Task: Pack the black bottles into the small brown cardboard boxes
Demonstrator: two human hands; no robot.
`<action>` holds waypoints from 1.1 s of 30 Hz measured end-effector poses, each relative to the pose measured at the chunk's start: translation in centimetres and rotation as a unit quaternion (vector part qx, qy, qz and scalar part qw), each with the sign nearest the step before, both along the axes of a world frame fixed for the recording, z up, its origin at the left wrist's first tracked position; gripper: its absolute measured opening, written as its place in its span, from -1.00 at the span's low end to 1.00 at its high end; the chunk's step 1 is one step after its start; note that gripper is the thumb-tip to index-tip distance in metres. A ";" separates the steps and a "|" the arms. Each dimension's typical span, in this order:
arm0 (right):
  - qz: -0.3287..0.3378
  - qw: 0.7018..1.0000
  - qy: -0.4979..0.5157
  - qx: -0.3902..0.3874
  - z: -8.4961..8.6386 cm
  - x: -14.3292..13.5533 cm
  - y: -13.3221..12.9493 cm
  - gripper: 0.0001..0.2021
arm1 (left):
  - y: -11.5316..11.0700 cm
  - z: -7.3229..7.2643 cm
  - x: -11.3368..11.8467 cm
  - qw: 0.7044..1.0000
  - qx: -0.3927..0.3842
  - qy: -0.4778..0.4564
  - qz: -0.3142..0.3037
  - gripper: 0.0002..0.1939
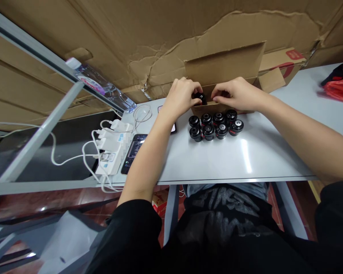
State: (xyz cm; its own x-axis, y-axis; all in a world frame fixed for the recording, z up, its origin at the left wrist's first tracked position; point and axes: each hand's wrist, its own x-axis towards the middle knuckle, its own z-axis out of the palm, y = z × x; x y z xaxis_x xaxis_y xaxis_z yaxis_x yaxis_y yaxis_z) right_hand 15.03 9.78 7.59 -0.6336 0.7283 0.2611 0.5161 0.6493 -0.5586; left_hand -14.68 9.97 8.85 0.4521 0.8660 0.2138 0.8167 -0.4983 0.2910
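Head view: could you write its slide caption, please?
Left hand holds a black cylinder at an open carton; eight similar cylinders stand in front.

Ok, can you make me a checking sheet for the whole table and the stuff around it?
Surface: shiny pale table.
Things being handled: eight black round pieces in two rows before an open box.
Clutter: phone, tilted bottle, red bag.
Hands: left hand holds another black piece; right hand is at the box, its grip unclear.
Cables: white wires tangled around a power strip.
Surroundings: cardboard behind, metal frame at left.
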 end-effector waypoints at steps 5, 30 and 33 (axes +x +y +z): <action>0.006 1.000 0.000 0.005 -0.2 0.0 0.2 -0.76 | 0.8 -0.7 -0.3 1.000 0.002 -0.014 -0.006 -0.78; 0.004 0.994 -0.034 0.101 0.8 0.1 0.5 -0.61 | -15.8 4.3 -1.0 0.988 -0.093 0.117 0.048 -0.53; 0.007 0.997 -0.037 0.070 0.7 0.3 0.6 -0.61 | -18.1 2.0 -1.1 0.983 -0.116 0.122 0.073 -0.50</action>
